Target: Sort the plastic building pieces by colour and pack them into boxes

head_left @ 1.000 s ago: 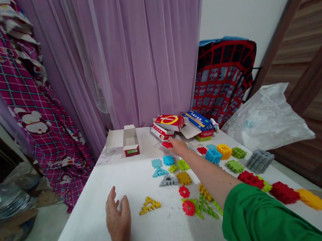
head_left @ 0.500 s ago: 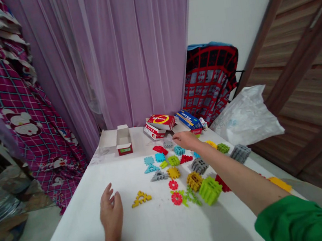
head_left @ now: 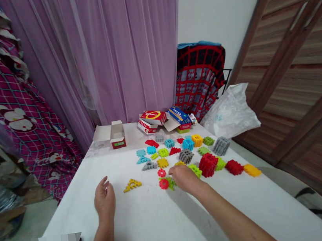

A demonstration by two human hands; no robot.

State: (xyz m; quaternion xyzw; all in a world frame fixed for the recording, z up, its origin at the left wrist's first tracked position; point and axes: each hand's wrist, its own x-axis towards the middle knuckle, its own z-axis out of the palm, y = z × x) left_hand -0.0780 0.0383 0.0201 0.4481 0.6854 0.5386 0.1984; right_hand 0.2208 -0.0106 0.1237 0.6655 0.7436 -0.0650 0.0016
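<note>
My left hand (head_left: 104, 199) hovers at or rests on the left of the table, holding nothing, its fingers partly spread. To its right lies a yellow notched triangular block (head_left: 132, 184). My right hand (head_left: 185, 177) is over the toy blocks, fingers drawn together and pointing left; whether anything is between them is hidden. Its fingertips are beside two red flower-shaped pieces (head_left: 164, 183). A green branching piece (head_left: 170, 183) shows partly under the hand. Behind it are a yellow block (head_left: 162, 162) and a grey block (head_left: 186, 156). A red cube-like block (head_left: 208, 164) stands to the right.
The white table (head_left: 145, 225) carries several more interlocking blocks at right, with a yellow stack (head_left: 253, 169) near the edge. An opened carton (head_left: 117, 135), red boxes (head_left: 151, 118) and a blue box (head_left: 179, 116) stand at the back. A white plastic bag (head_left: 231, 113) is beyond the right edge.
My right hand has come back from the far blocks near the boxes to the red flower pieces. My left hand stays nearly in place. The view has shifted slightly to the right.
</note>
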